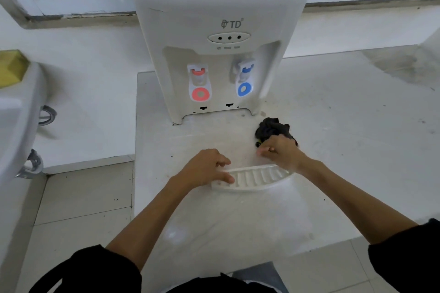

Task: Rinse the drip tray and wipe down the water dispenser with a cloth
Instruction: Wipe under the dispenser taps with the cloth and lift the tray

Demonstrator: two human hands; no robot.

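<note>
The white water dispenser point(221, 7) stands at the back of the counter with a red tap point(199, 78) and a blue tap point(245, 74); the slot under the taps is bare. The white ribbed drip tray point(256, 177) lies on the counter in front of it. My left hand point(207, 169) grips the tray's left end, thumb on top and fingers over the far rim. My right hand point(278, 152) is above the tray's right end, its fingers curled on the near edge of a crumpled black cloth point(272, 127).
The pale counter point(345, 138) is stained and ends at its left edge next to a tiled floor point(83, 197). A white basin point(16, 114) with a yellow block on its rim stands at the far left. A window frame runs behind the dispenser.
</note>
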